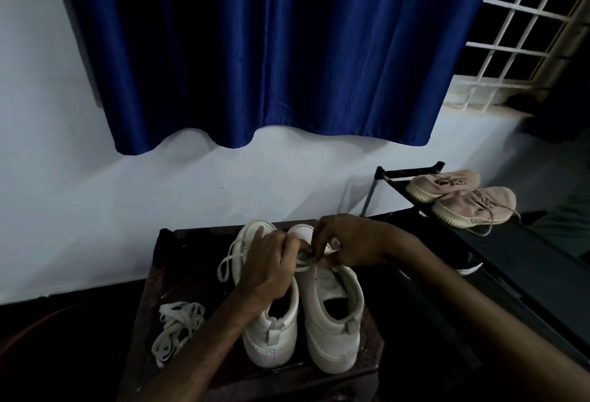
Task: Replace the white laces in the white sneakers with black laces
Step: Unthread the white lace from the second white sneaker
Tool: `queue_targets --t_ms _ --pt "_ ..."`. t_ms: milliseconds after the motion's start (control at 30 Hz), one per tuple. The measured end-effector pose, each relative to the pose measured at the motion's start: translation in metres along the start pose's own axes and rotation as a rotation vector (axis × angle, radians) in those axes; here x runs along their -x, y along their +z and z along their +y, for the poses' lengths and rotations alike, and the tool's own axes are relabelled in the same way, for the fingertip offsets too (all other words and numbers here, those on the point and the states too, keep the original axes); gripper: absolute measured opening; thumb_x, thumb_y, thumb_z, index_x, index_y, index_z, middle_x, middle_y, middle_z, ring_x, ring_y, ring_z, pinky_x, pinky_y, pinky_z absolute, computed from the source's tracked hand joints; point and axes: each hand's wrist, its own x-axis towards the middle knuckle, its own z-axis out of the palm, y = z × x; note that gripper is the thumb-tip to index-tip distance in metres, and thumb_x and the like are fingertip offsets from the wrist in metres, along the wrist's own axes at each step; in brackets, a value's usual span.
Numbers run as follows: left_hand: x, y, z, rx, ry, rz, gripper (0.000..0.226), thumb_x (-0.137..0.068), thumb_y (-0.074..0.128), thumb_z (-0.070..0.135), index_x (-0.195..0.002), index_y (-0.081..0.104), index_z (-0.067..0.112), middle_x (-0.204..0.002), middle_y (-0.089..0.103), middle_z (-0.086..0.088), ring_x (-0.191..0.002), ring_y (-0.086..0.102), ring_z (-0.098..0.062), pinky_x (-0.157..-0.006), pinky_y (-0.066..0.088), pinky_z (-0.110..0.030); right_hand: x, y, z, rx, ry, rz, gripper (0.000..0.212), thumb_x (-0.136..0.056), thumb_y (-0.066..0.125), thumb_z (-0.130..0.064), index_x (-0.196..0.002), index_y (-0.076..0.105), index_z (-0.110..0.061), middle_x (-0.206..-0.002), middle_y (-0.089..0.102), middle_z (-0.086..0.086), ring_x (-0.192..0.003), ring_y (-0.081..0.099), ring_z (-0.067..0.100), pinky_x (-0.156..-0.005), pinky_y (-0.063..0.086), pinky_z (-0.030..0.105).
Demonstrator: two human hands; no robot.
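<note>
White high-top sneakers (332, 315) on a dark wooden table (151, 277), our left hand (271, 270) and right hand (351, 242) seemingly pinching the right shoe's flat white lace (303, 266), loose white laces (177, 325) near left.

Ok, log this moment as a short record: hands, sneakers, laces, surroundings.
left hand: pinches white lace on right sneaker
right hand: pinches the same lace
left sneaker: beside it, own lace looping out leftward
support: both sneakers on dark table, heels toward camera
loose lace: white, bundled on table, left of sneakers
background: pink sneakers on black rack; blue curtain
</note>
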Motion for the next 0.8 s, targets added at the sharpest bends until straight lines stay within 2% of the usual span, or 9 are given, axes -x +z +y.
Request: queue_targets --t_ms 100,167,233,300,467,533,600,700,800 --pt "0.0 0.0 0.004 -0.007 -0.066 0.031 0.058 -0.088 0.021 0.035 -0.09 0.068 0.001 -0.087 0.068 -0.022 -0.09 0.064 -0.039 -0.1 0.042 -0.058 -0.003 -0.001 0.0 -0.009 -0.003 -0.039 0.015 -0.081 0.074 -0.022 -0.096 0.075 -0.021 -0.11 0.052 -0.006 -0.096 0.047 0.004 -0.082 0.037 0.017" --pt "0.001 0.003 0.002 -0.021 -0.008 0.062 0.035 -0.09 0.029 0.023 -0.087 0.062 0.012 -0.077 0.068 -0.017 -0.078 0.064 -0.035 -0.09 0.051 -0.058 -0.002 -0.002 -0.001 -0.026 -0.008 -0.047 0.013 -0.081 0.074 -0.022 -0.094 0.075 -0.021 -0.109 0.051 -0.005 -0.097 0.049 0.006 -0.08 0.039 0.018" --pt "-0.002 0.006 -0.003 0.017 0.038 0.114 0.018 -0.088 0.037 0.014 -0.084 0.053 0.021 -0.068 0.066 -0.011 -0.07 0.059 -0.022 -0.075 0.056 -0.037 0.002 -0.006 0.002 -0.003 0.003 -0.013 0.009 -0.083 0.071 -0.021 -0.092 0.073 -0.018 -0.109 0.052 -0.001 -0.096 0.052 0.01 -0.073 0.039 0.019" --pt "-0.002 0.005 -0.002 0.035 0.045 0.148 0.021 -0.086 0.039 0.012 -0.078 0.058 0.018 -0.064 0.065 -0.009 -0.062 0.06 -0.024 -0.067 0.042 -0.028 0.005 -0.012 0.012 0.068 0.076 0.098 0.014 -0.086 0.066 -0.025 -0.095 0.072 -0.016 -0.11 0.053 0.002 -0.098 0.056 0.015 -0.077 0.043 0.025" --pt "0.002 0.001 0.009 -0.139 0.143 0.15 0.024 -0.082 0.04 0.016 -0.073 0.061 0.012 -0.06 0.062 -0.004 -0.065 0.055 -0.022 -0.075 0.035 -0.031 -0.002 0.003 0.025 0.055 0.227 0.324 0.017 -0.087 0.062 -0.026 -0.095 0.073 -0.015 -0.109 0.054 0.004 -0.097 0.061 0.023 -0.082 0.052 0.035" --pt "0.001 -0.006 0.019 -0.127 0.11 0.051 0.035 -0.084 0.039 0.027 -0.063 0.062 0.011 -0.058 0.064 -0.003 -0.065 0.056 -0.024 -0.08 0.037 -0.033 -0.006 0.013 0.025 0.147 0.329 0.363 0.021 -0.089 0.058 -0.023 -0.102 0.069 -0.011 -0.111 0.053 0.008 -0.097 0.062 0.03 -0.081 0.054 0.04" --pt "-0.002 -0.007 0.013 -0.126 0.096 0.024 0.045 -0.085 0.038 0.043 -0.065 0.059 0.009 -0.061 0.063 -0.007 -0.064 0.059 -0.024 -0.074 0.045 -0.038 -0.003 0.011 0.031 0.208 0.444 0.41 0.021 -0.091 0.054 -0.012 -0.107 0.066 -0.005 -0.112 0.058 0.013 -0.099 0.064 0.034 -0.08 0.053 0.041" --pt "0.0 -0.009 0.008 -0.109 0.11 -0.025 0.046 -0.086 0.042 0.053 -0.074 0.06 0.012 -0.067 0.066 -0.003 -0.062 0.062 -0.015 -0.064 0.048 -0.039 0.004 0.01 0.042 -0.154 0.419 0.411 0.015 -0.087 0.053 0.0 -0.088 0.067 -0.006 -0.093 0.07 0.015 -0.087 0.07 0.034 -0.078 0.058 0.042" --pt "-0.002 -0.01 0.01 -0.122 0.107 -0.09 0.042 -0.083 0.044 0.055 -0.078 0.063 0.017 -0.065 0.065 -0.001 -0.061 0.061 -0.012 -0.064 0.05 -0.037 0.009 0.01 0.037 -0.528 0.352 0.479 0.02 -0.088 0.055 0.005 -0.075 0.06 -0.01 -0.076 0.069 0.017 -0.067 0.072 0.034 -0.064 0.061 0.047"
